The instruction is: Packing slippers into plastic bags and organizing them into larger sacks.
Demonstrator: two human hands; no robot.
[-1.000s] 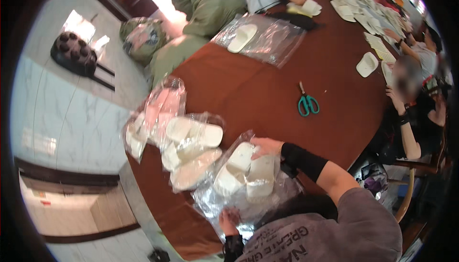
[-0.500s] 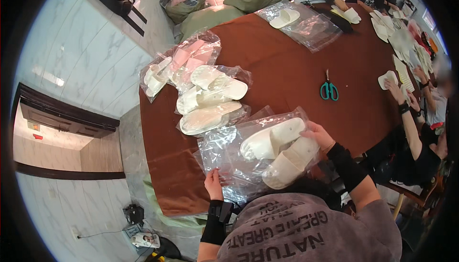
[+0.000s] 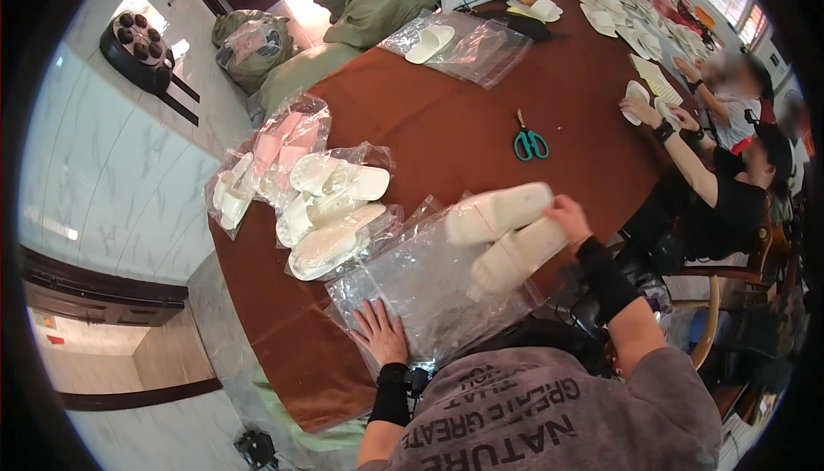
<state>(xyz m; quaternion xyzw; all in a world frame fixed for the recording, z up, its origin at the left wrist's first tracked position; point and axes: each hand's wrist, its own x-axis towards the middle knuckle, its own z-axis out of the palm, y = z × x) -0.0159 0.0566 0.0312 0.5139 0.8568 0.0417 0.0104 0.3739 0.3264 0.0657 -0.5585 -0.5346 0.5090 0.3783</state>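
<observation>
white slippers point(image 3: 493, 216), a pair, are gripped at their right ends by the right hand point(image 3: 568, 220), over the right part of a clear plastic bag point(image 3: 395, 278); whether they lie inside it or on top cannot be told. the bag is touched near its left edge by the left hand point(image 3: 380, 334), opened flat with fingers spread. bagged slippers point(image 3: 330, 248) are laid just beyond; teal-handled scissors point(image 3: 525, 133) are placed farther off on the brown tablecloth point(image 3: 429, 149).

Teal-handled scissors point(image 3: 525, 134), bulging green sacks point(image 3: 378, 14)
</observation>
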